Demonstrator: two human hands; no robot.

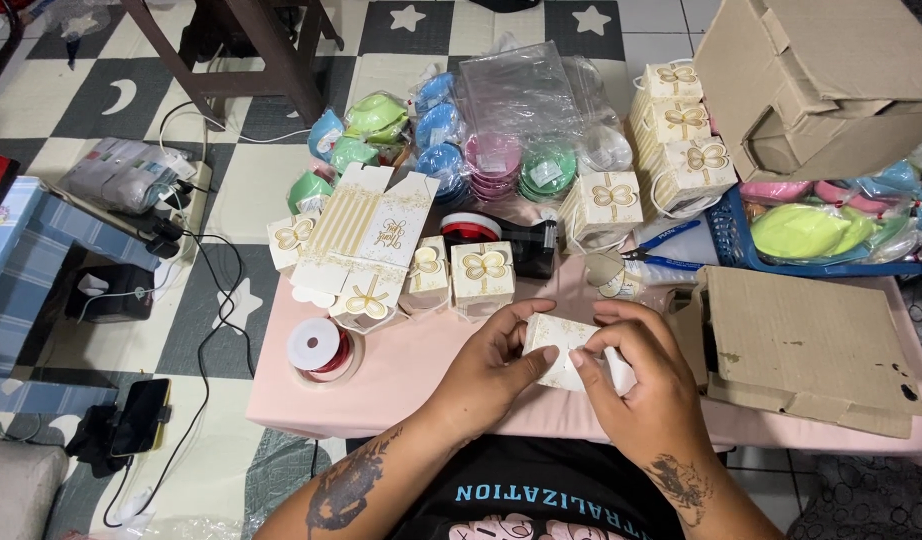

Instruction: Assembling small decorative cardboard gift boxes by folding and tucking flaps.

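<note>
Cream gift box sits between my two hands just above the pink tabletop; my left hand pinches its left end, my right hand grips its right. I see its long axis running left-right, slightly tilted.

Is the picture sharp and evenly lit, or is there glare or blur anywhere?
Head view: soft, even indoor light with faint shadows; both hands, left hand and right hand, and the small cream box they hold look sharp; the clear plastic bags show pale glare; straight edges bow slightly near the corners, as with a wide lens.
</note>
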